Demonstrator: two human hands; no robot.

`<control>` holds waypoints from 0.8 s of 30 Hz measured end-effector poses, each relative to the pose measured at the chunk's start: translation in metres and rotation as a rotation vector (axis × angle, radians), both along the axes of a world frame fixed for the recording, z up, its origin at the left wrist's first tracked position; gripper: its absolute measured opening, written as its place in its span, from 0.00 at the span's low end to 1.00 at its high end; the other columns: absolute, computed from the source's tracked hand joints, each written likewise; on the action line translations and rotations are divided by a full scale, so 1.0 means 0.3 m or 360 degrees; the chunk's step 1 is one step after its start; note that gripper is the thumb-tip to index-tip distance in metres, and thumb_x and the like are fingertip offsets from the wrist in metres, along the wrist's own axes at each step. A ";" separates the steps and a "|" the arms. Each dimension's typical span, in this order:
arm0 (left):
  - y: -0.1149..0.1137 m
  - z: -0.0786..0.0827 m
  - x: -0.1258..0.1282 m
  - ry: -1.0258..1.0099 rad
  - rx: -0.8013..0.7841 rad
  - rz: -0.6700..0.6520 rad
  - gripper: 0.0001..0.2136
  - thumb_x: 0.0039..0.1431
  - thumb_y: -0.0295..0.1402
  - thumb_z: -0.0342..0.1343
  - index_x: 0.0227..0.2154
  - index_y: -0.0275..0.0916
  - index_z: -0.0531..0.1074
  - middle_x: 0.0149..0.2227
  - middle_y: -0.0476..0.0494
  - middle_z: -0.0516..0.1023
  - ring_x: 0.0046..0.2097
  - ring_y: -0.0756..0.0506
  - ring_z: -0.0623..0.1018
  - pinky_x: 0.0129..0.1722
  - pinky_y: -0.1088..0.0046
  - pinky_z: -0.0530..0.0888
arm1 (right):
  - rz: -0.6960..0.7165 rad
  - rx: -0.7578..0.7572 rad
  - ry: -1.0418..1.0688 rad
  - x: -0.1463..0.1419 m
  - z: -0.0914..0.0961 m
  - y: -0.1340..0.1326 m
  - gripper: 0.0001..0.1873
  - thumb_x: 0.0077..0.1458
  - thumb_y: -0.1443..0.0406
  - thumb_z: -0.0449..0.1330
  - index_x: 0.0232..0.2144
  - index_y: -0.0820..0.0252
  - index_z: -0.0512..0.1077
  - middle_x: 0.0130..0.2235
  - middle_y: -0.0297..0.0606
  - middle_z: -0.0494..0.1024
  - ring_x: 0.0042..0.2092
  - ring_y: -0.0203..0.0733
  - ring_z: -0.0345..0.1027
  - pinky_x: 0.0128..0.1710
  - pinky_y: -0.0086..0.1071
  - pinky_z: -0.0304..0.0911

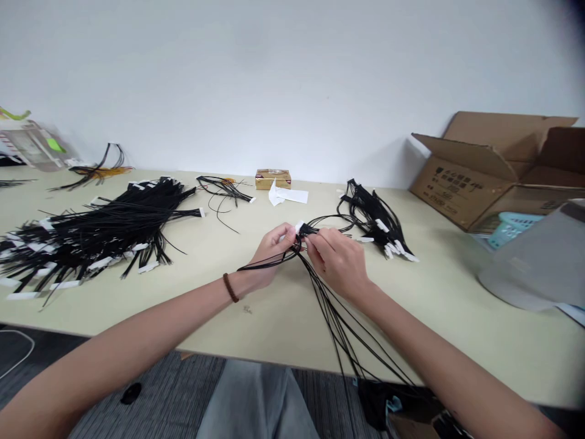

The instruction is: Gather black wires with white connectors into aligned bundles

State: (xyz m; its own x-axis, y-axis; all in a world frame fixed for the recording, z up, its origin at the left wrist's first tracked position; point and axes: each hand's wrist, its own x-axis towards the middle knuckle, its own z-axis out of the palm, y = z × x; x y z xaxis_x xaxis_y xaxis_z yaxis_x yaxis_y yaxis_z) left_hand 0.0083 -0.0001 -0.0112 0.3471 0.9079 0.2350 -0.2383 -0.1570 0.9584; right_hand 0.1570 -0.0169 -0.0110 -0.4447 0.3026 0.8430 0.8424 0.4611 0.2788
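Note:
A white connector (299, 227) with several black wires is held over the middle of the table. Pinched against its left side are the thumb and fingers of my left hand (275, 249), which wears a brown bead bracelet (230, 288) at the wrist. My right hand (337, 259) is closed on the black wires (311, 229) just right of the connector; its fingertips are partly hidden. Long loose black wires (336, 326) hang from between my hands over the table's front edge. Other wire ends loop left across my left palm.
A large pile of black wire harnesses (123, 219) covers the left of the table (237, 332). A smaller bundle (372, 210) lies right of centre. Behind sit a tissue pack (273, 179) and white paper (291, 195). Right: an open cardboard box (475, 183), a grey bin (534, 262).

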 end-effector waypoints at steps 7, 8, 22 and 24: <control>0.002 -0.006 -0.002 0.0030 0.0024 0.0009 0.12 0.54 0.40 0.51 0.24 0.36 0.64 0.25 0.51 0.64 0.28 0.53 0.62 0.31 0.77 0.59 | -0.0002 -0.0047 -0.0037 -0.002 -0.003 -0.001 0.09 0.56 0.68 0.51 0.24 0.60 0.63 0.22 0.32 0.64 0.26 0.34 0.52 0.25 0.29 0.44; 0.002 -0.006 0.000 -0.0021 -0.0013 -0.0014 0.12 0.54 0.39 0.52 0.23 0.36 0.64 0.25 0.51 0.64 0.28 0.53 0.63 0.31 0.77 0.60 | -0.0015 -0.0063 -0.0040 -0.001 -0.001 0.001 0.09 0.57 0.67 0.51 0.24 0.60 0.64 0.22 0.32 0.64 0.27 0.35 0.52 0.25 0.29 0.44; 0.054 -0.002 -0.038 -0.0341 -0.0782 -0.0427 0.04 0.55 0.30 0.50 0.27 0.36 0.64 0.34 0.40 0.77 0.35 0.42 0.78 0.45 0.61 0.68 | -0.0364 0.0258 0.0178 0.207 0.060 0.097 0.03 0.52 0.65 0.55 0.28 0.58 0.65 0.28 0.36 0.68 0.32 0.39 0.57 0.28 0.30 0.50; 0.051 0.000 -0.034 -0.0345 -0.0816 -0.0440 0.03 0.55 0.29 0.50 0.28 0.36 0.64 0.33 0.40 0.78 0.34 0.41 0.79 0.45 0.59 0.68 | -0.0380 0.0287 0.0183 0.212 0.062 0.097 0.04 0.53 0.64 0.54 0.27 0.58 0.65 0.28 0.36 0.68 0.31 0.39 0.57 0.28 0.30 0.50</control>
